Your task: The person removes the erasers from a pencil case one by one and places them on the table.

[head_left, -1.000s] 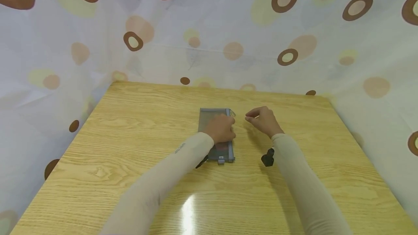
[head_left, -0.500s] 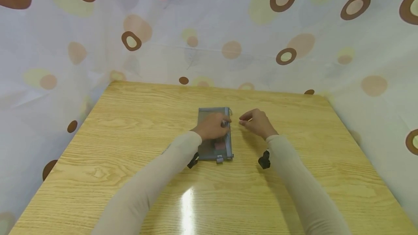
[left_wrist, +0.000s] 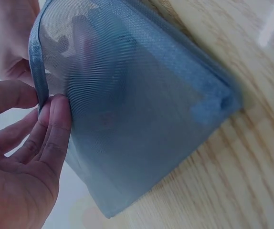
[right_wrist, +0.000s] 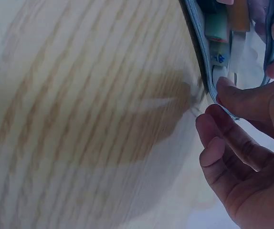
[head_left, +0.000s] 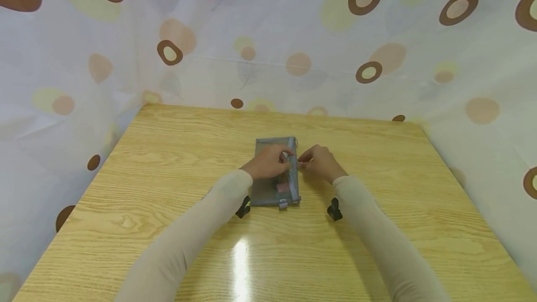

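Note:
A blue-grey mesh zip pouch (head_left: 265,194) lies on the table, its opening edge turned to the right. My left hand (head_left: 266,161) reaches over the pouch and pinches one rim of the opening between thumb and fingers, lifting it, as the left wrist view shows. On the other side, my right hand (head_left: 322,164) has its thumb inside the opposite rim (right_wrist: 200,45) and its fingers outside. The mouth gapes between the two hands. Inside, the right wrist view shows a green cylinder (right_wrist: 216,26) and a pale piece with blue marks (right_wrist: 218,55). Something pink (head_left: 283,187) shows through the mesh.
The wooden table (head_left: 168,153) runs back to a hanging sheet (head_left: 268,36) with brown ring patterns, which also encloses both sides. A fabric tab (head_left: 283,205) sticks out at the pouch's near edge. Black wrist mounts (head_left: 334,209) hang beneath both sleeves.
My right hand has moved left from beside the pouch to its opening edge. My left hand has drawn back slightly to the left, pulling its rim up and widening the opening.

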